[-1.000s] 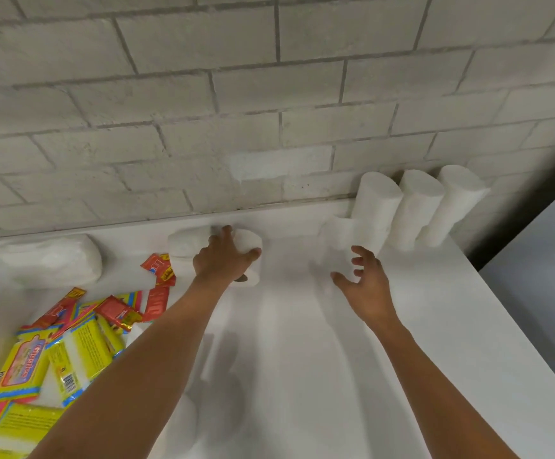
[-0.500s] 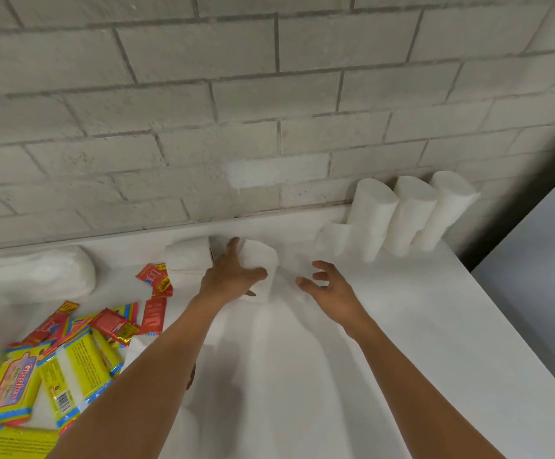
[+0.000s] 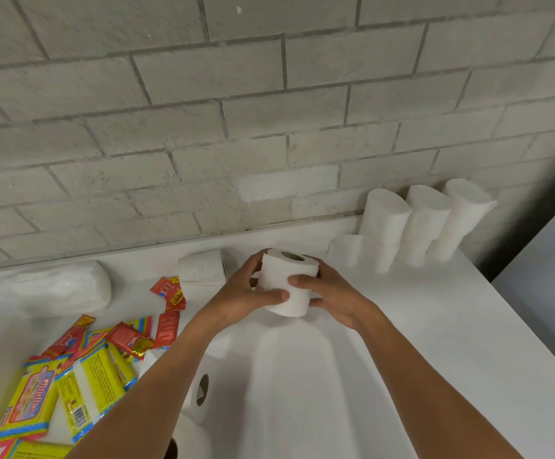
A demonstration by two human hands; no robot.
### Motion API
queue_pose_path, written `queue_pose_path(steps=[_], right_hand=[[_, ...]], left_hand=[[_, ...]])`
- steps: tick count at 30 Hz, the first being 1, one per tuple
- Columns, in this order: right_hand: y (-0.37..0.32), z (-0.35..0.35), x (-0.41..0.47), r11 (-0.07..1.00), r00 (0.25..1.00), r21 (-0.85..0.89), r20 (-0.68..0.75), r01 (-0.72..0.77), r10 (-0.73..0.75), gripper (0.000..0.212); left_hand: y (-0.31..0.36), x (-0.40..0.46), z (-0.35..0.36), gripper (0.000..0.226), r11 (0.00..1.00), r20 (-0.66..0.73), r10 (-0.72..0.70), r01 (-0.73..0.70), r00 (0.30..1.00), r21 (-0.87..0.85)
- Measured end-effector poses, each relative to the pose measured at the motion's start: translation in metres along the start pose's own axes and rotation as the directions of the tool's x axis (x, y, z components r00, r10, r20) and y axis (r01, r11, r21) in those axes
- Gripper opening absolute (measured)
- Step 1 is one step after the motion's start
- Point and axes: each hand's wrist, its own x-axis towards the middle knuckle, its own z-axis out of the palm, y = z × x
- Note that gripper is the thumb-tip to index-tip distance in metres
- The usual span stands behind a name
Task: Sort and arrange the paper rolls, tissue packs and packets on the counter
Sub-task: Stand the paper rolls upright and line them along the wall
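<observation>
Holding a toilet roll [image 3: 287, 286] upright between left hand [image 3: 241, 293] and right hand [image 3: 330, 298], fingers [image 3: 297, 280] curled shut around its sides, just above the white surface [image 3: 402, 342], midway between a lying roll [image 3: 201, 268] and the stacked rolls [image 3: 415, 223] at the brick wall [image 3: 269, 111]. Looking light and soft, likely crushable under a hard squeeze, so best gripped gently around the middle, core hole up. Leaving yellow tissue packs [image 3: 54, 389] and red packets [image 3: 166, 293] heaped at left, unsorted.
</observation>
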Motion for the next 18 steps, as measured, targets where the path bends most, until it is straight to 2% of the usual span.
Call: queue_pose_path(steps=[3, 6, 9, 11, 13, 18], right_hand=[[-0.001, -0.001, 0.007, 1.0, 0.997, -0.025, -0.069, 0.019, -0.02, 0.044], [0.001, 0.0, 0.019, 0.996, 0.971, -0.076, -0.229, 0.05, -0.066, 0.042], [0.009, -0.006, 0.034, 0.986, 0.898, -0.162, -0.424, 0.048, -0.114, 0.059], [0.017, -0.013, 0.041, 0.965, 0.852, -0.262, -0.499, 0.024, -0.157, 0.079], [0.025, -0.021, 0.048, 0.936, 0.813, -0.35, -0.542, 0.013, -0.214, 0.09], [0.038, -0.029, 0.061, 0.883, 0.701, -0.464, -0.608, 0.065, -0.372, 0.079]], left_hand=[[-0.001, -0.002, -0.007, 0.09, 0.999, -0.003, 0.001, -0.001, 1.0, 0.046], [-0.007, -0.004, -0.018, 0.083, 0.992, -0.058, 0.009, -0.002, 0.998, 0.124], [-0.012, -0.006, -0.035, 0.069, 0.983, -0.19, 0.046, -0.011, 0.981, 0.182], [-0.016, -0.008, -0.046, 0.061, 0.978, -0.244, 0.07, -0.018, 0.967, 0.209], [-0.021, -0.011, -0.055, 0.057, 0.971, -0.278, 0.081, -0.013, 0.957, 0.24], [-0.027, -0.017, -0.069, 0.052, 0.938, -0.382, 0.126, 0.015, 0.915, 0.347]])
